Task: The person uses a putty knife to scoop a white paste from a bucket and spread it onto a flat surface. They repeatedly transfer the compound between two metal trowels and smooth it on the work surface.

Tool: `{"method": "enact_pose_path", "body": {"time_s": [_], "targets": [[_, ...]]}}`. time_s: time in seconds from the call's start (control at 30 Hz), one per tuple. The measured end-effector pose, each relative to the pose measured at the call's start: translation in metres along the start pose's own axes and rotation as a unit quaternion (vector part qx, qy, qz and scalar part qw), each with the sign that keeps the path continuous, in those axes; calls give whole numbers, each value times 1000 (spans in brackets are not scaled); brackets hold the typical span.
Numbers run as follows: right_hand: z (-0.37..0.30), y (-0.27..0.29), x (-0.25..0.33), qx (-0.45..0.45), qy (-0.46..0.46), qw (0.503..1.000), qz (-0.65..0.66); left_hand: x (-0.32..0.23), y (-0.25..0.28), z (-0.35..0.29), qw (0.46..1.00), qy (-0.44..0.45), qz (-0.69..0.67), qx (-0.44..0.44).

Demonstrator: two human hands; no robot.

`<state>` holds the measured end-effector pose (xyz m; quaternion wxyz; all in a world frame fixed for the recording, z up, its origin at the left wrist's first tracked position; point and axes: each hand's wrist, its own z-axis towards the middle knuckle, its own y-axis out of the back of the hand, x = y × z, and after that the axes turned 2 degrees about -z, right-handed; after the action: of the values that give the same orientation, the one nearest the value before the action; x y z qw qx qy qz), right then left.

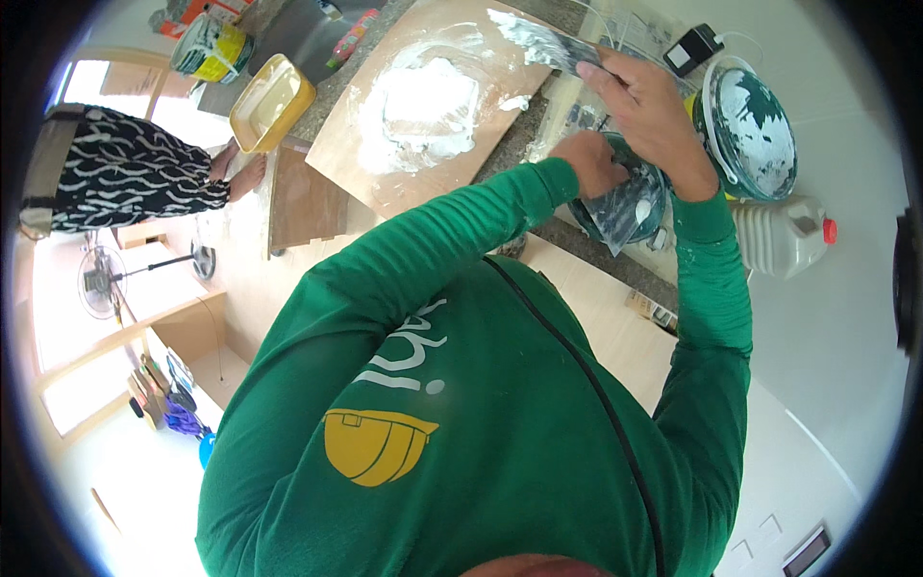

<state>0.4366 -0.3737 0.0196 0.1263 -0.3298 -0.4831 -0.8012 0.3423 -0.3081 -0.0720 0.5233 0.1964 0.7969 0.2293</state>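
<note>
Paste-smeared putty knife [562, 50] is gripped in the right hand [635, 104] at the board's [332, 154] 2 o'clock edge; left hand [588, 162] is curled at the dark bucket [586, 221], knife's 5 o'clock, hold unclear. White paste [423, 101] leaves bare margin at 7 o'clock; red-capped jug [784, 236] crowds 4 o'clock.

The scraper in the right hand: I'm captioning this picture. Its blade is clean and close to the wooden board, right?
Not quite: the scraper doesn't have a clean blade. The head view shows white paste smeared on it. It is indeed in the right hand, close to the wooden board.
</note>
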Motion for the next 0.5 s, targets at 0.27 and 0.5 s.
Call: {"method": "enact_pose_path", "body": {"time_s": [0.27, 0.5], "targets": [[21, -26, 11, 17, -4, 998, 64, 14, 0, -49, 968, -81, -174, -163], [33, -42, 28, 52, -38, 996, 63, 133, 69, -131, 782, 25, -567, -259]]}}
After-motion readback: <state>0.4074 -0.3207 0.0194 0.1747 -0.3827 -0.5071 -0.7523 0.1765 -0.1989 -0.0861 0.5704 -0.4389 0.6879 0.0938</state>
